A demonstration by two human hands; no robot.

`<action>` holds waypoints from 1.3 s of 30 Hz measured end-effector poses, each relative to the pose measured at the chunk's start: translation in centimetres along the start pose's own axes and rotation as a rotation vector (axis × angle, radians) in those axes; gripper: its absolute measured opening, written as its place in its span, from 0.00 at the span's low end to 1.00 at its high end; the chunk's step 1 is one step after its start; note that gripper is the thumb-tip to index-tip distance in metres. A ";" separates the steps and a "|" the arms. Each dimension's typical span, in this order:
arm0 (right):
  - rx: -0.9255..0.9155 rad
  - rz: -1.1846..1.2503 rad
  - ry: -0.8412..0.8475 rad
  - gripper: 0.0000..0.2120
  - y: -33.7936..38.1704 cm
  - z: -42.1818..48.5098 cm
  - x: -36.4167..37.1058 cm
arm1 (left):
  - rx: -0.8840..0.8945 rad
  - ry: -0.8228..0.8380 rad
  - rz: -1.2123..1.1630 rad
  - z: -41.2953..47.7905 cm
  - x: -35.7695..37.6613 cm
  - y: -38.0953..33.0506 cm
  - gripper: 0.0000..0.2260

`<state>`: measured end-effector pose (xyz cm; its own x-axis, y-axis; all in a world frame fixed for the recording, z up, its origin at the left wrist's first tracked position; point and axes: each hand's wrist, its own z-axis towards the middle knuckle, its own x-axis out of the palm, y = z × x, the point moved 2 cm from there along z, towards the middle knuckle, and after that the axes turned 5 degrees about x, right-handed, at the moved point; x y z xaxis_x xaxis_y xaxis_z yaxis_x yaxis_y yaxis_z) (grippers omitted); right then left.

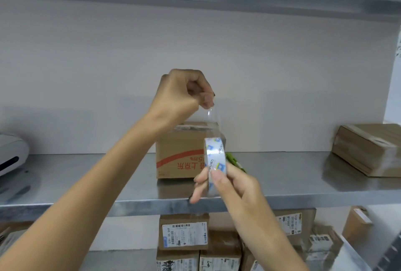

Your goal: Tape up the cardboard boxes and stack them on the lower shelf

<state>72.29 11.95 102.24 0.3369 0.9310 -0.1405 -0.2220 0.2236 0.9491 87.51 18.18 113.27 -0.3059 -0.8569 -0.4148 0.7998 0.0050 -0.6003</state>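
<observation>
Steel shelving fills your view, and its middle shelf [293, 183] runs right across in front of you. Under it, on the lower shelf [125, 260], labelled cardboard boxes [183, 236] sit stacked, one on top of two others, with more crowded to their right.

On the middle shelf, far right, a brown parcel [368, 151] wrapped in clear film lies tilted. At the centre, against the wall, stands the box with red print [178, 153]. Its lettering is upside down to you, and tape shows across its top flaps. A white device [10, 153] sits at the left edge, only partly in view.

Your left grip [182, 92] is raised above that central box, fingers curled, with thumb and forefinger pinching the free end of the clear tape strip [213, 123]. The strip runs down from that pinch to the tape roll [214, 162].

Your right grip [234, 186] holds the roll on edge, just in front of the box's right corner, with the thumb on its near side and the fingers behind it. The roll is clear, with small blue and white marks on it.

Something green [235, 162] shows just behind the roll on the shelf. You cannot tell what it is.
</observation>
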 end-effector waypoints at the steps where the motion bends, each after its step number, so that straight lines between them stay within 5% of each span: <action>1: -0.006 0.011 0.013 0.15 0.1 -0.2 0.1 | -0.017 0.019 -0.007 0.3 0.1 0.2 0.07; 10: 0.161 0.037 -0.231 0.21 -1.3 1.0 -1.2 | -0.090 0.054 0.032 2.4 2.4 2.5 0.06; 26: 0.313 0.046 -0.179 0.21 -1.5 3.9 -2.3 | -0.187 0.147 0.172 3.9 5.7 8.9 0.11; 32: 0.325 0.038 -0.112 0.21 -1.4 4.4 -2.8 | -0.254 0.252 0.224 3.8 6.0 9.5 0.04; 39: 0.370 0.064 -0.046 0.21 -1.4 4.7 -3.4 | -0.344 0.291 0.254 4.2 6.8 9.0 0.11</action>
<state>75.76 7.07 102.68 0.3757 0.9239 -0.0728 0.0984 0.0383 0.9944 94.77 10.23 107.96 -0.2939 -0.6281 -0.7205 0.6665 0.4056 -0.6255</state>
